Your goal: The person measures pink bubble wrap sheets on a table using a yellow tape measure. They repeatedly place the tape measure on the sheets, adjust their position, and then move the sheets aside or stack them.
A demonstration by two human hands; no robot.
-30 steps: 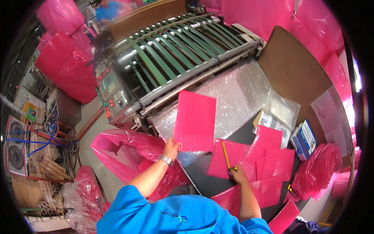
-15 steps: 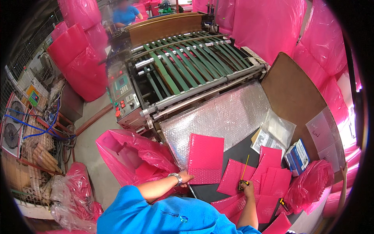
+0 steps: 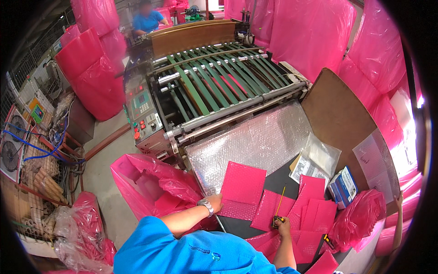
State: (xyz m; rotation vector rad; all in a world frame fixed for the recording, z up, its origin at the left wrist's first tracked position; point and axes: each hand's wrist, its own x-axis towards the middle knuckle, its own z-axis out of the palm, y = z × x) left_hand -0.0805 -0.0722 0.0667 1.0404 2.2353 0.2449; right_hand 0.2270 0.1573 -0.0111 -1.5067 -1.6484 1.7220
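Blue short-sleeved shirt (image 3: 187, 251), chest logo (image 3: 216, 256); silver wristwatch (image 3: 206, 207).

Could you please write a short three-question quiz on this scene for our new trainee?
1. Multiple choice: what does the person's right hand hold?
A) a roll of string
B) a tape measure
C) a pair of scissors

2. True or false: the left hand, with a silver wristwatch at its wrist, is at the left edge of a pink bubble-wrap piece.

3. Fill in the blank: in the picture, the control panel lies to the ____ of the green belts.

Key:
1. B, a tape measure
2. True
3. left
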